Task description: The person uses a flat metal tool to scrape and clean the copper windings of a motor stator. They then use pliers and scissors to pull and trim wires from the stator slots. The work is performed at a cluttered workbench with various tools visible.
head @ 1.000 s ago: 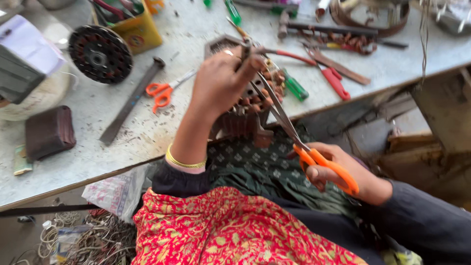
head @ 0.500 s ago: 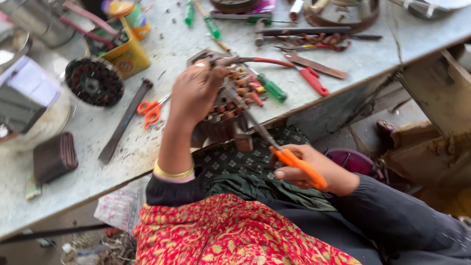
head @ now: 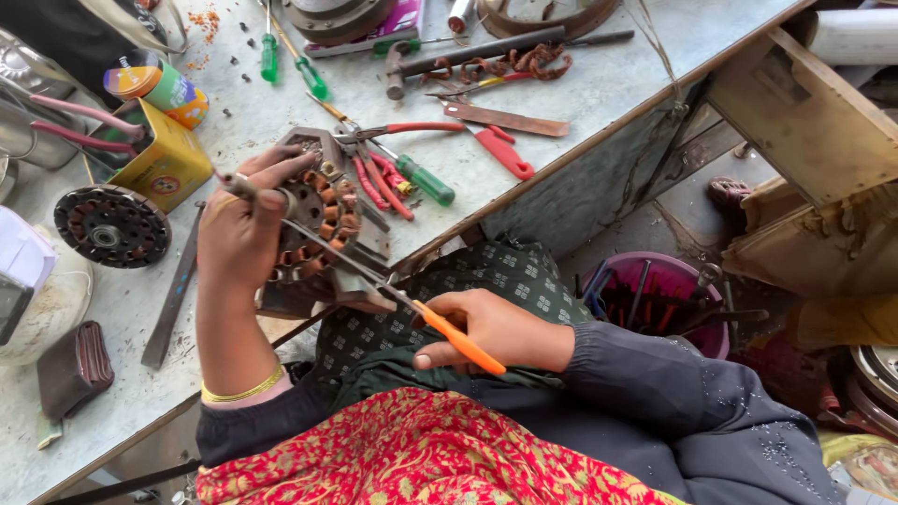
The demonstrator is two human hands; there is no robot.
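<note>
Close together, left hand [head: 241, 234] grip clamped on motor stator [head: 323, 229], right hand [head: 496, 329] clamped on orange-handled scissors [head: 393, 295].

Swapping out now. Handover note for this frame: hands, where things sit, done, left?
Left hand: grips the stator with copper coils, propped at the bench edge.
Right hand: holds the orange-handled scissors, blades reaching into the windings.
Nearby: second stator and yellow tin to the left, pliers and screwdrivers behind.
Done: cannot tell how much has been cut.
Left: copper coils still sit around the stator.
</note>
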